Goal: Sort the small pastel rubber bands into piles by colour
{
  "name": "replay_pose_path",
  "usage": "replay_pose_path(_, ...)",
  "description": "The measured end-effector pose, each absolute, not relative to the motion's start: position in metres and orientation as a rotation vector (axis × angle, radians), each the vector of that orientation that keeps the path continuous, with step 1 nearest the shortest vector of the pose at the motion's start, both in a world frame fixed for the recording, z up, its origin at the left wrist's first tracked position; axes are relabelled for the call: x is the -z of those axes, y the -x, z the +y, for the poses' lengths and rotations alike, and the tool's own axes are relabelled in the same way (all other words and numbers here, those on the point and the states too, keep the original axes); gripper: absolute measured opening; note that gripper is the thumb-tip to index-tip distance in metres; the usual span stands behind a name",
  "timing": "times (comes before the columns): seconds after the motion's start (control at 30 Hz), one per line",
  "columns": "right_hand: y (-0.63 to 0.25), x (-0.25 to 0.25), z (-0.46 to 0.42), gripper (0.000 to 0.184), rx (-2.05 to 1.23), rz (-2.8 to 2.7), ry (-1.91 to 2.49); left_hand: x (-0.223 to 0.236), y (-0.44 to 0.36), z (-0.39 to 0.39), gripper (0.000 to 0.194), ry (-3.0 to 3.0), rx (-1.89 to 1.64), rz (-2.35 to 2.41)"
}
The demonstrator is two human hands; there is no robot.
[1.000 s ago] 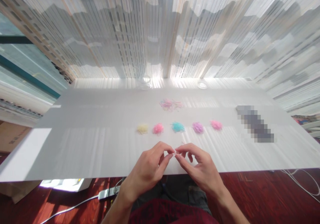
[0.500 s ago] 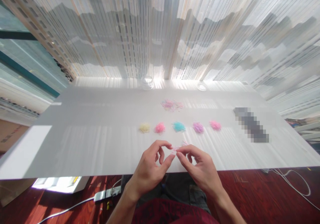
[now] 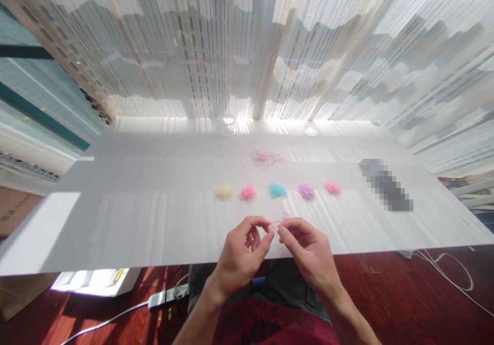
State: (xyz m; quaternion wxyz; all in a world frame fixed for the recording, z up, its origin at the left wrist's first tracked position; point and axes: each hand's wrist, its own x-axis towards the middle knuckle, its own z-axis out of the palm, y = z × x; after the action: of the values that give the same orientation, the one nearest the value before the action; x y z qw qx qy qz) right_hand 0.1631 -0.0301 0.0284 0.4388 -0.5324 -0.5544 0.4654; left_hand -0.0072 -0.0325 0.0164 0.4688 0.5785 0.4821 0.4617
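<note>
My left hand (image 3: 244,246) and my right hand (image 3: 309,244) meet low over the white table's near edge, thumbs and forefingers pinched. A few thin pale-pink rubber bands (image 3: 274,225) stretch between the fingertips, gripped by both hands. Some more pinkish bands (image 3: 286,215) show just beyond my right fingertips. Past my hands, small piles of bands lie in a row: pale yellow (image 3: 224,193), coral pink (image 3: 248,193), turquoise (image 3: 277,189), purple (image 3: 306,191) and pink (image 3: 332,187). Behind them is a looser, mixed-colour heap (image 3: 265,158).
At the table's (image 3: 116,206) far edge stand a clear jar (image 3: 227,124) and, to its right, a clear round lid (image 3: 311,130). A blurred-out dark object (image 3: 387,185) lies at the right. Striped curtains (image 3: 247,52) hang behind. A power strip (image 3: 168,296) is on the floor.
My right fingertips have drawn slightly away to the right from my left ones, so more of the pale-pink bands shows between them. The view has shifted a little.
</note>
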Motion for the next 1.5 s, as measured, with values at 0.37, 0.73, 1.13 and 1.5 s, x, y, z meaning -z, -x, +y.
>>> replay_pose_path(0.37, -0.168, -0.034, -0.028, 0.023, -1.148, -1.565, 1.36, -0.017, 0.006, -0.029, 0.012, -1.646, -1.125, 1.24)
replay_pose_path(0.73, -0.174, -0.029, -0.025, 0.023, -1.063, -1.606, 1.358, -0.014, 0.01, -0.027, 0.008, -1.683, -1.128, 1.201)
replay_pose_path(1.13, -0.187, -0.03, -0.013, 0.017, -0.814, -1.75, 1.269, -0.016, 0.008, -0.013, 0.007, -1.926, -1.144, 1.211)
replay_pose_path(1.5, -0.228, -0.006, 0.004, 0.021, -0.675, -1.584, 1.427, -0.032, 0.086, 0.016, 0.006, -1.993, -1.372, 1.766)
